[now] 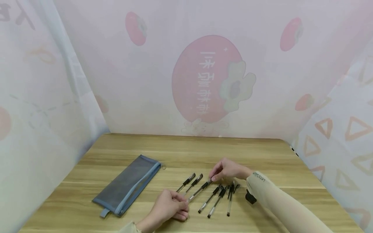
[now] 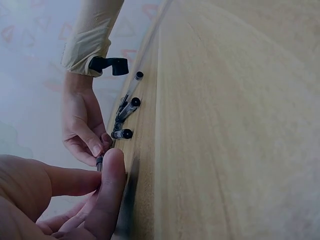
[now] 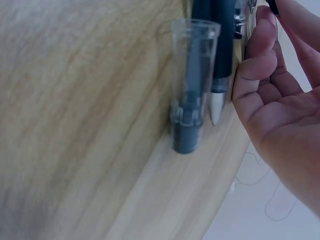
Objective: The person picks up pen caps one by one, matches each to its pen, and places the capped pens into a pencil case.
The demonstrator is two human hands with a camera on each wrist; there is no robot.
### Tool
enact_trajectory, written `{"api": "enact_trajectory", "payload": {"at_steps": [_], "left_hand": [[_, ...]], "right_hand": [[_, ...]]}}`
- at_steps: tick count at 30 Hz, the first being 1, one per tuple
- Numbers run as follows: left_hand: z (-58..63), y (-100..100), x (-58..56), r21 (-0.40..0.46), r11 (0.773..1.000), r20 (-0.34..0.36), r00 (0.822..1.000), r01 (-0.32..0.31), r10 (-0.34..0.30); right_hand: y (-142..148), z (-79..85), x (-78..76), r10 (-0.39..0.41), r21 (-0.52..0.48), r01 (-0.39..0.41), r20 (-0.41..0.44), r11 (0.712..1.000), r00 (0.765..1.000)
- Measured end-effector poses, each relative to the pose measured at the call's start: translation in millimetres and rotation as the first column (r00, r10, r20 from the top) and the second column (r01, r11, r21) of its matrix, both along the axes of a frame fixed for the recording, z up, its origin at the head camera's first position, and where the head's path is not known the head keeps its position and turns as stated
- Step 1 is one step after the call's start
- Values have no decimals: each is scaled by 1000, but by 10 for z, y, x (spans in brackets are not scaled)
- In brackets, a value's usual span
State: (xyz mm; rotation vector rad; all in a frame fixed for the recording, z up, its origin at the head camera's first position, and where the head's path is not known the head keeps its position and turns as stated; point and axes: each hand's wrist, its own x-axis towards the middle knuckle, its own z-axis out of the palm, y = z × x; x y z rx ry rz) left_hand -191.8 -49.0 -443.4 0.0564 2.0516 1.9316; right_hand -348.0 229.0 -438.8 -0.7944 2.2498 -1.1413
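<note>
A gel pen (image 1: 201, 189) with a dark grip slants between both hands, just over the table. My left hand (image 1: 169, 205) pinches its lower end between thumb and forefinger. At the upper end, my right hand (image 1: 228, 170) holds it with the fingertips. Two similar pens, one of them a black-topped pen (image 1: 194, 183), lie to its left. On its right are several more, including a capped pen (image 1: 217, 202) and a clear-barrelled pen (image 1: 230, 202). The right wrist view shows a clear pen cap (image 3: 195, 85) close up, beside a bare pen tip (image 3: 217, 102).
A grey mesh zip pouch (image 1: 125, 184) with blue edging lies left of the pens on the wooden table (image 1: 256, 155). Printed curtains (image 1: 157, 97) hang behind the table and along both sides. A black device (image 1: 250, 196) is strapped at the right wrist.
</note>
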Motion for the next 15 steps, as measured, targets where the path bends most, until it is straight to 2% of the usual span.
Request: {"api": "enact_trajectory", "payload": {"at_steps": [9, 15], "left_hand": [[0, 6, -23, -37, 999, -19, 1000, -11, 11], [12, -4, -53, -29, 1000, -11, 1000, -2, 2]], "right_hand": [[-61, 21, 13, 2, 12, -2, -24, 1000, 1000], [-86, 12, -12, 7, -14, -8, -28, 1000, 1000]]}}
